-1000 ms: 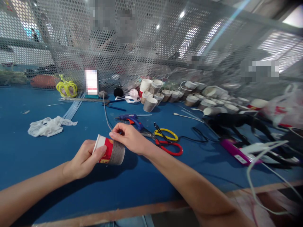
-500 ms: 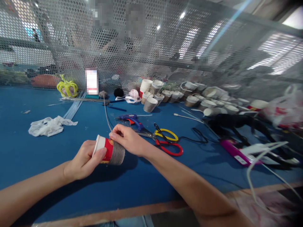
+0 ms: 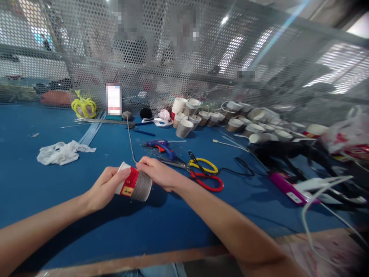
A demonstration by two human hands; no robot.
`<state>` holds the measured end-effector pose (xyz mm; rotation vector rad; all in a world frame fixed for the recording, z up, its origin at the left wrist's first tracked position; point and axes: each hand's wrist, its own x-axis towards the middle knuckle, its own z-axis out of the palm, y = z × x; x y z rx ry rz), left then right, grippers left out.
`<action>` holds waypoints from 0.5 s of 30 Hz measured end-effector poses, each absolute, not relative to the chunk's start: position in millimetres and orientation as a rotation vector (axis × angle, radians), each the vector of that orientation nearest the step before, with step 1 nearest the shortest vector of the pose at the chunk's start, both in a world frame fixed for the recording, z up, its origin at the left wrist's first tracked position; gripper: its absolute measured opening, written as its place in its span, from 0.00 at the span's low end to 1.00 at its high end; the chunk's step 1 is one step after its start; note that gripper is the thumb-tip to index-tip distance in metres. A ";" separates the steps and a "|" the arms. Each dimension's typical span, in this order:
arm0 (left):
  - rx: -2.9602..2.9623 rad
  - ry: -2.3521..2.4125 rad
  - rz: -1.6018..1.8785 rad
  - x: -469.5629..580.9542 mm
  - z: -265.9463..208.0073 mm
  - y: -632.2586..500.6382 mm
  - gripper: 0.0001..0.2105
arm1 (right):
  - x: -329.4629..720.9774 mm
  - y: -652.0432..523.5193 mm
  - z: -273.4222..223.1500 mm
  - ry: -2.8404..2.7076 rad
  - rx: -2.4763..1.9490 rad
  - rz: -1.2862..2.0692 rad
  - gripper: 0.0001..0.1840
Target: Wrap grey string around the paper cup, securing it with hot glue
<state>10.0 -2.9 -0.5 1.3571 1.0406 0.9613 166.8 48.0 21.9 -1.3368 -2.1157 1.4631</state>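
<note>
A paper cup (image 3: 127,190) with a red band lies tilted on its side above the table, its rim to the left. Grey yarn (image 3: 143,187) is wound in close rows round the base half. My left hand (image 3: 105,186) is closed round the rim end, thumb on top. At the cup's upper far side, my right hand (image 3: 154,171) is closed, fingertips pinched where the yarn strand (image 3: 130,140) meets the cup. That strand runs back to a small grey yarn ball (image 3: 127,115). The right hand's lower fingers are partly hidden.
Scissors (image 3: 205,165) and a blue glue gun (image 3: 161,145) lie right of my hands. Several wrapped cups (image 3: 184,128) line the back by a perforated screen. White lace (image 3: 62,152) lies left, a purple box (image 3: 286,187) right.
My left hand has turned the cup, so more of the printed red band shows. My right fingers have drawn down closer against the cup with the yarn.
</note>
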 end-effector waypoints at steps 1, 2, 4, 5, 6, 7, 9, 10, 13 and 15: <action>1.322 1.011 0.959 9.4 0.3 -2.0 0.18 | 165.9 48.7 20.3 -2.041 -1.343 1.565 0.10; 1.313 0.978 0.959 8.7 1.4 -1.2 0.18 | 164.7 49.2 19.1 -1.955 -1.337 1.663 0.09; 1.364 0.931 0.949 7.0 4.3 -0.2 0.17 | 162.4 49.9 18.0 -1.776 -1.314 1.828 0.08; 1.412 0.927 0.935 6.2 6.1 0.0 0.16 | 161.5 50.1 18.1 -1.699 -1.300 1.884 0.07; 1.469 0.933 0.907 5.6 7.8 0.0 0.14 | 160.9 50.3 18.4 -1.631 -1.286 1.924 0.07; 1.527 0.947 0.876 5.1 9.4 0.0 0.13 | 160.7 50.6 18.9 -1.576 -1.272 1.952 0.07; 1.643 0.956 0.816 4.8 11.8 -0.3 0.11 | 161.2 51.7 19.9 -1.499 -1.245 1.989 0.08; 1.701 0.958 0.805 4.9 12.4 -0.3 0.10 | 161.7 52.5 20.3 -1.468 -1.228 2.000 0.08; 1.874 0.986 0.859 6.1 12.3 0.0 0.10 | 163.3 55.0 20.3 -1.411 -1.189 1.998 0.09; 1.963 1.013 0.915 7.4 11.2 0.3 0.09 | 163.6 56.1 19.7 -1.403 -1.181 1.986 0.10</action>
